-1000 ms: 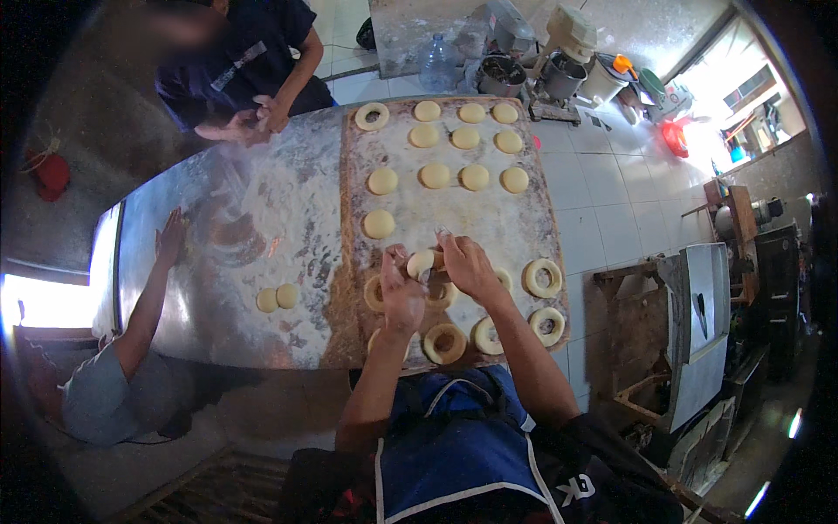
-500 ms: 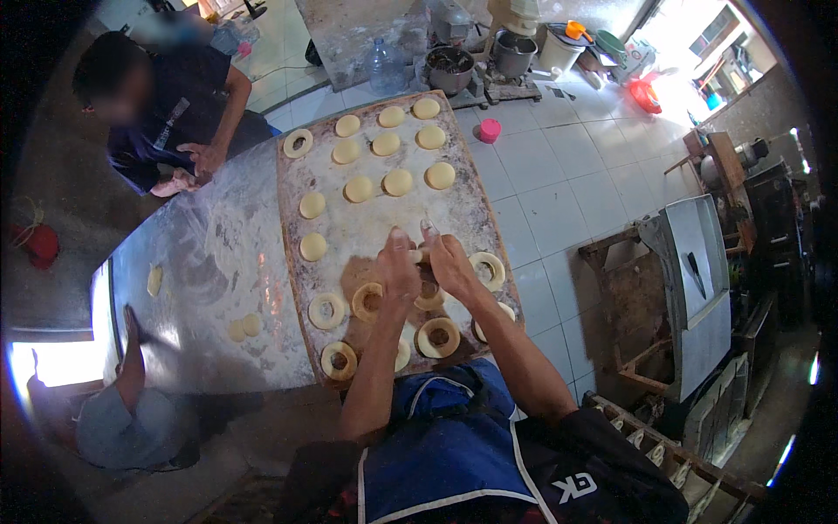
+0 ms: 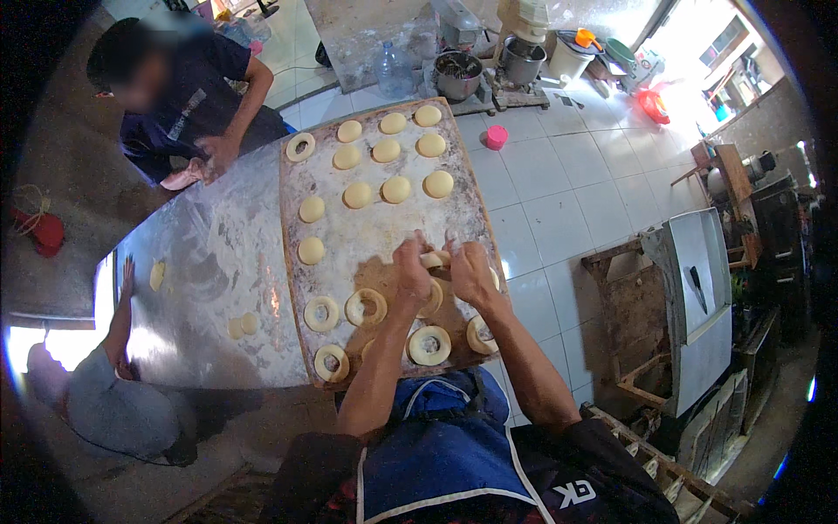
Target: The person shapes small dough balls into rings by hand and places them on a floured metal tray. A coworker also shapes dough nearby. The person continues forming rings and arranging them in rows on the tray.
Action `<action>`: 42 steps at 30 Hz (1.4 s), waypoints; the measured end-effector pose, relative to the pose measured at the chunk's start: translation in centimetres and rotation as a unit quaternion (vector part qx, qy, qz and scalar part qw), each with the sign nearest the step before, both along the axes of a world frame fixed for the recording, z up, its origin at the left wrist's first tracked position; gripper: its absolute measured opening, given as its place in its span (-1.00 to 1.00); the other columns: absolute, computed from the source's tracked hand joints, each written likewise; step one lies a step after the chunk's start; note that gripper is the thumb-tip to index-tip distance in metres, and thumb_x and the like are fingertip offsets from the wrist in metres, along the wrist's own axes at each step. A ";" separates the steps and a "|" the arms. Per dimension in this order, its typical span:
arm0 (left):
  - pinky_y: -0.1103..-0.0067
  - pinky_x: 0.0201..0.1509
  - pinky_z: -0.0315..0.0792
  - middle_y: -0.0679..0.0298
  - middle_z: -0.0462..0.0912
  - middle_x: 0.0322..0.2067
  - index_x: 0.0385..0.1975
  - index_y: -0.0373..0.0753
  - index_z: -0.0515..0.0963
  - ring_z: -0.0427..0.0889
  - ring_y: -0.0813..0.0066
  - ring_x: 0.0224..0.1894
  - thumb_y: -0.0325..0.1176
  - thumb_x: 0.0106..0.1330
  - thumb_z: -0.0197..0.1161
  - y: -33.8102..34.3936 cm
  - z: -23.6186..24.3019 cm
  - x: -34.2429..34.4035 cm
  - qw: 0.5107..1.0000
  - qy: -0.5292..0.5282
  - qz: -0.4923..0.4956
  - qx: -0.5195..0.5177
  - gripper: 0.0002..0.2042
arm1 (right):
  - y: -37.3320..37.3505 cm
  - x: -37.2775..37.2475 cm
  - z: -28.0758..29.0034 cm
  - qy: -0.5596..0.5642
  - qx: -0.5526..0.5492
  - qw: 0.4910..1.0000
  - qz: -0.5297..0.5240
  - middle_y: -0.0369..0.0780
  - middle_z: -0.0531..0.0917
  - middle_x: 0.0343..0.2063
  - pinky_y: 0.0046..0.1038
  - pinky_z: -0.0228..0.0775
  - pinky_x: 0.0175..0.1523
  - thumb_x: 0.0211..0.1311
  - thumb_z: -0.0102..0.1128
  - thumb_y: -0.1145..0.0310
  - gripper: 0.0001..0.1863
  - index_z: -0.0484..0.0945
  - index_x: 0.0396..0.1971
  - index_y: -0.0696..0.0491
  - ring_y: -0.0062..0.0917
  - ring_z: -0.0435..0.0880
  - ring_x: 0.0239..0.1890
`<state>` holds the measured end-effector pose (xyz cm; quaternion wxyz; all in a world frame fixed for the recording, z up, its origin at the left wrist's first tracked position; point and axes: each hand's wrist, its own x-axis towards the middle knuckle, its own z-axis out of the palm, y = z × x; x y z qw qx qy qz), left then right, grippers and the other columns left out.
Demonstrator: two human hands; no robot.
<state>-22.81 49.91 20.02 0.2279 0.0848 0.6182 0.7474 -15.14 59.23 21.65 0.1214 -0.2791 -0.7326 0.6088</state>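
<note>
Both my hands are closed around one piece of dough (image 3: 435,259), raised over the floured wooden board. It looks like a ring seen edge-on, though my fingers cover much of it. My left hand (image 3: 412,266) grips its left side and my right hand (image 3: 472,272) its right side, thumbs pointing away from me. Below and around my wrists lie several dough rings, among them a wide one (image 3: 366,307) and a thicker one (image 3: 429,345). Round dough balls (image 3: 396,189) sit in rows on the far part of the board (image 3: 349,234).
Left of the board stretches a floury metal table (image 3: 201,323) with small dough pieces (image 3: 243,326). One person (image 3: 192,105) stands at its far side, another (image 3: 122,402) at the near left. Mixers with bowls (image 3: 458,77) stand beyond; a metal tray (image 3: 698,288) is at right.
My hands have shifted slightly right and nearer to me, still holding the dough between them. The person at the near left has stretched an arm further along the table edge.
</note>
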 end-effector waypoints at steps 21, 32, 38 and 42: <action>0.40 -0.47 0.28 0.18 0.41 -0.62 -0.51 -0.33 0.41 0.36 0.44 -0.55 -0.10 0.44 -0.16 1.9 -4.2 -0.8 0.979 0.203 -0.028 -0.013 -0.57 | 1.0 1.0 -1.9 0.041 0.124 0.990 -0.045 0.02 0.39 -0.78 -0.21 0.23 -0.48 0.42 -0.19 0.09 -0.40 0.48 -0.64 0.30 -0.13 0.41 -0.69; 0.34 -0.44 0.25 0.08 0.34 -0.63 -0.44 -0.35 0.37 0.37 0.24 -0.55 -0.17 0.46 -0.06 4.7 -3.2 -0.7 0.958 0.274 -0.079 -0.011 -0.65 | 4.1 1.7 -1.0 -0.022 0.079 0.996 -0.043 -0.08 0.50 -0.68 -0.33 0.36 -0.44 0.39 -0.12 0.20 -0.55 0.53 -0.48 0.28 -0.42 0.50 -0.61; 0.22 -0.18 0.34 -0.10 0.53 -0.46 -0.33 -0.41 0.42 0.50 -0.09 -0.37 -0.25 0.40 -0.02 6.7 -1.8 -3.3 0.911 0.345 -0.007 -0.224 -0.72 | 7.1 1.7 0.1 0.046 0.017 0.998 -0.029 -0.29 0.55 -0.61 -0.40 0.37 -0.33 0.10 0.29 0.37 -0.80 0.58 -0.42 0.23 -0.65 0.47 -0.48; 0.23 -0.06 0.47 0.00 0.63 -0.36 -0.13 -0.26 0.49 0.62 0.04 -0.25 -0.15 0.40 -0.01 7.7 -0.3 -4.7 0.790 0.355 -0.130 -0.482 -0.69 | 8.2 1.4 -2.6 -0.129 0.289 0.946 -0.073 -0.14 0.66 -0.46 -0.34 0.48 -0.25 -0.03 0.36 0.38 -0.54 0.52 -0.08 0.19 -0.41 0.64 -0.45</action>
